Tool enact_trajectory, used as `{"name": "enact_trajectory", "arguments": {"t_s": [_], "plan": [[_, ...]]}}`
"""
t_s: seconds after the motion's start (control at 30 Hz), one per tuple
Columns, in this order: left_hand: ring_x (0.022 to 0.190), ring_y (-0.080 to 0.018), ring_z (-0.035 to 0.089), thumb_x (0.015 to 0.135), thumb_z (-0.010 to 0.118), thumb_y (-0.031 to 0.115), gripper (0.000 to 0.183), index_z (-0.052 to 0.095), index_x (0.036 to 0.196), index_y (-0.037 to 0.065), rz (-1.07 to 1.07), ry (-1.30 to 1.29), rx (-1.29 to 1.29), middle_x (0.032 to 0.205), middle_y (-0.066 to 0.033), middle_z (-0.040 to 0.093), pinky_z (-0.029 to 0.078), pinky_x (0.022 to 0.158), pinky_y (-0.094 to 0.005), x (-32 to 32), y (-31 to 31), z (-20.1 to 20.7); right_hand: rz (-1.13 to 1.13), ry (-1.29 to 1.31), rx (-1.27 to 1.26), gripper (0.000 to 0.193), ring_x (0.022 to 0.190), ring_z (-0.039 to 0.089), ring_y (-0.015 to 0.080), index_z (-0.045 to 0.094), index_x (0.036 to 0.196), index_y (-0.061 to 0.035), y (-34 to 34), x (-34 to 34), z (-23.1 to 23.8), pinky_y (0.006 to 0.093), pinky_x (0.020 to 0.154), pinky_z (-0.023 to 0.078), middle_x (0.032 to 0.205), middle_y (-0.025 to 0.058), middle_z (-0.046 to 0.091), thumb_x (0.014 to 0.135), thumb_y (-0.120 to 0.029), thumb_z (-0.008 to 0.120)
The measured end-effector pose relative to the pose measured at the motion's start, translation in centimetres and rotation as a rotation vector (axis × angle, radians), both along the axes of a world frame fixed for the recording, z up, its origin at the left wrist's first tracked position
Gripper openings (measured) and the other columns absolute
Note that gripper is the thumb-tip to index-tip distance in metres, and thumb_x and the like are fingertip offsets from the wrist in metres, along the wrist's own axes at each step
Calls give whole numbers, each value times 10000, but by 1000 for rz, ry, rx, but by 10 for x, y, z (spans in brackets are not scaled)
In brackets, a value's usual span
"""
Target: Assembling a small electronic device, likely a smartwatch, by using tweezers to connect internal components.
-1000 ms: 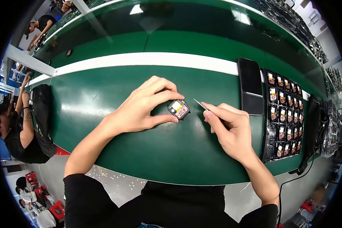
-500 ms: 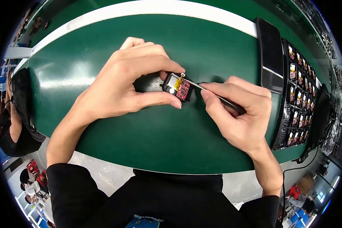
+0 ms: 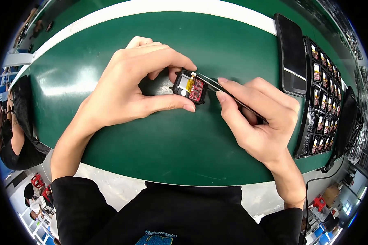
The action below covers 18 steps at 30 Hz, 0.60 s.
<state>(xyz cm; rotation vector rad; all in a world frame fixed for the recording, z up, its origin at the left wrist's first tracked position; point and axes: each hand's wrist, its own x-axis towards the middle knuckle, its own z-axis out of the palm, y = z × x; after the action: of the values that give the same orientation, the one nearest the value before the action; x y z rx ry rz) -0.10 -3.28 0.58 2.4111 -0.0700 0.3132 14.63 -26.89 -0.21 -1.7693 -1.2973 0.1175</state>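
Observation:
My left hand [image 3: 139, 81] grips a small black electronic device [image 3: 189, 87] by its edges, thumb below and fingers above. Its inside faces up, showing a silver battery, yellow tape, a red circuit board and a small white connector [image 3: 193, 74] at the top. My right hand [image 3: 261, 114] pinches a pair of dark tweezers [image 3: 233, 97]. The tweezers' tips lie at the white connector near my left fingertip; whether they grip it I cannot tell.
On the right a black tray [image 3: 323, 98] holds several similar opened devices. Beside it lies a black phone-like slab [image 3: 291, 55] on the green tabletop [image 3: 163, 151]. A black cable [image 3: 315, 178] hangs off the right edge. Another person [image 3: 18, 134] sits at the far left.
The device and my left fingers have shifted slightly up. My right hand has moved a little right, and the tweezers' tips sit a bit higher, still near the connector.

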Motion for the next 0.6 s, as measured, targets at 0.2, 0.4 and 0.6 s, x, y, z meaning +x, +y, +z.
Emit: {"name": "enact_trajectory", "arguments": {"t_s": [0.2,0.4,0.6], "plan": [[715,-172,515,685,1046,356,593,835,1159,70,-3,-17,53,825,-21,670,439,877,-340,-1,0,2,-2,-177,37,266,512,483,99,871,1101,2,2,-6,-2,295,462,349,724,13,625,838,39,895],[717,-169,514,688,1044,353,575,843,1147,71,-14,-29,72,849,-23,692,439,872,-336,1,2,2,6,-165,52,255,533,471,65,880,1130,10,5,-6,-7,266,482,308,729,9,649,879,52,889],[756,-166,525,675,1047,348,599,859,1171,69,-85,45,-29,927,-10,746,434,847,-331,0,16,1,54,131,-20,181,523,523,82,862,1068,39,4,-1,4,282,484,374,690,44,637,892,81,853]]}}
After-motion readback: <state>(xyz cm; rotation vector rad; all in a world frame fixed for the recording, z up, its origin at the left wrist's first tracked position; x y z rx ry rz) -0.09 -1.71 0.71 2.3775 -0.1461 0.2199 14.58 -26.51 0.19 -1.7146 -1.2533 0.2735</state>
